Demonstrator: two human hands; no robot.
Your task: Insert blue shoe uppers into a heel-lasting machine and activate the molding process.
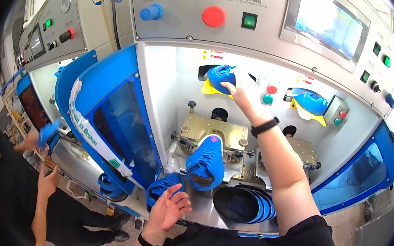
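Note:
My right hand (pixel 242 85), reaching up into the white bay of the machine, has its fingers and thumb closed over a blue cap-shaped piece (pixel 220 76). A yellow flap (pixel 212 89) shows beneath that piece. Below it a blue laced shoe upper (pixel 206 164) sits on the metal fixture (pixel 220 130), its opening toward me. Low in front, my left hand (pixel 169 209) is held palm up with fingers apart and nothing in it. Just behind that hand lies another blue shoe upper (pixel 162 191), partly hidden by the fingers.
Several nested blue pieces with dark insides (pixel 241 205) lie on the ledge. A second blue piece over yellow (pixel 310 103) sits in the right bay. Blue window doors (pixel 126 121) stand out at both sides. A co-worker (pixel 16 177) holds something blue at the left.

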